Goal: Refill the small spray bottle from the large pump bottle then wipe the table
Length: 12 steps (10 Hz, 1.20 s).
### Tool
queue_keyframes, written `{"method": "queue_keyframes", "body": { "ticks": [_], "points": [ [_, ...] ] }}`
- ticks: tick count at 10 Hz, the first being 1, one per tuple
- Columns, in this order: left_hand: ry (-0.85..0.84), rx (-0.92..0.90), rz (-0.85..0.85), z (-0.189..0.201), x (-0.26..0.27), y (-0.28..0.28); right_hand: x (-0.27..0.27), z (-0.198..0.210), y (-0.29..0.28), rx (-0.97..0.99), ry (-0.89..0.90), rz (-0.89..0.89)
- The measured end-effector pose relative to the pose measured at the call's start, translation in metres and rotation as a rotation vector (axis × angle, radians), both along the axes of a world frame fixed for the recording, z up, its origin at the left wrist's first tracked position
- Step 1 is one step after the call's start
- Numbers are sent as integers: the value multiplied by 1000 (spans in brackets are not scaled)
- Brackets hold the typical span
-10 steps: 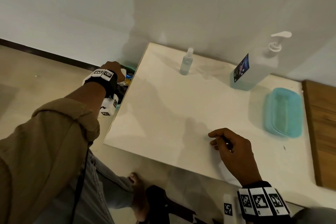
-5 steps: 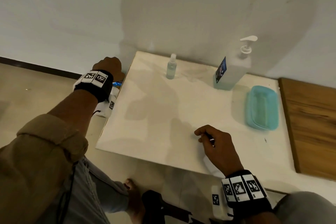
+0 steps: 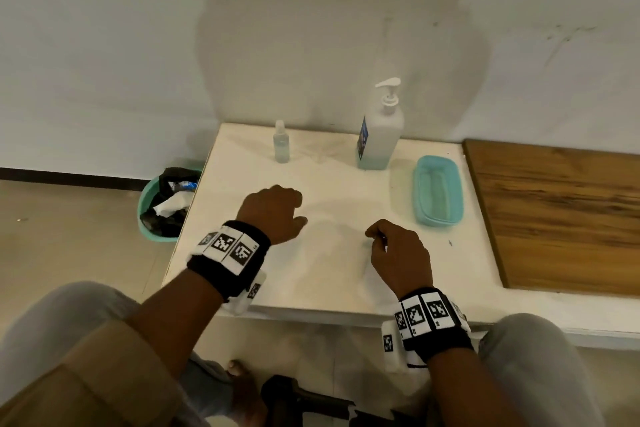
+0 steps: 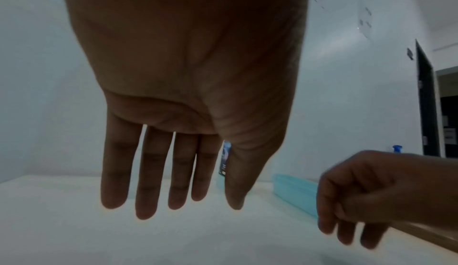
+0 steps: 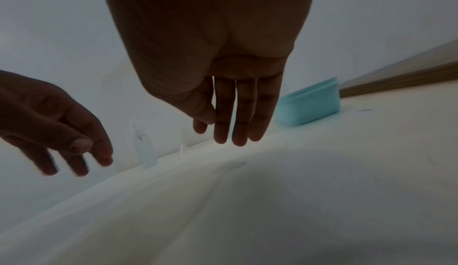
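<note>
The small clear spray bottle (image 3: 281, 142) stands capped at the back of the white table (image 3: 332, 274), also seen in the right wrist view (image 5: 145, 151). To its right stands the large pump bottle (image 3: 381, 128), white pump on top, a little blue liquid at its bottom; only a sliver of its label (image 4: 226, 157) shows past my left hand. My left hand (image 3: 277, 211) hovers over the table's middle, fingers (image 4: 146, 191) straight and hanging down, holding nothing. My right hand (image 3: 381, 239) hovers beside it, fingers (image 5: 238, 124) relaxed and empty. Both hands are well short of the bottles.
A teal plastic tray (image 3: 438, 196) lies right of the pump bottle. A wooden board (image 3: 554, 215) adjoins the table's right side. On the floor at the table's left stands a teal bin (image 3: 147, 218) with a black bag and crumpled tissue. A wall backs the table.
My left hand has come away from the bin at the table's left edge and now hangs over the tabletop, empty. The right hand has stayed about where it was.
</note>
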<state>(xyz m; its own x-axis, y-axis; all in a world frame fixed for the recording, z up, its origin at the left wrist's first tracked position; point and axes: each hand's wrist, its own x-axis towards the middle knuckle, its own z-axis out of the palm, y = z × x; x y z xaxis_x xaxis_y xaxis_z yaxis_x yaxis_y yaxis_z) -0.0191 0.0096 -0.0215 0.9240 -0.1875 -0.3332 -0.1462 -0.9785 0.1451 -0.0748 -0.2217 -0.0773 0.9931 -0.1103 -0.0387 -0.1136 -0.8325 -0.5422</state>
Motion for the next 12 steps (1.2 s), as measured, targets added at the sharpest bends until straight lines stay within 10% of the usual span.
{"method": "queue_keyframes", "body": {
  "ticks": [4, 12],
  "points": [
    [-21, -8, -35, -21, -8, -8, 19, -6, -50, -107, -67, -336],
    [-30, -90, 37, -32, -4, -3, 31, -27, -34, 72, -87, 51]
  ]
}}
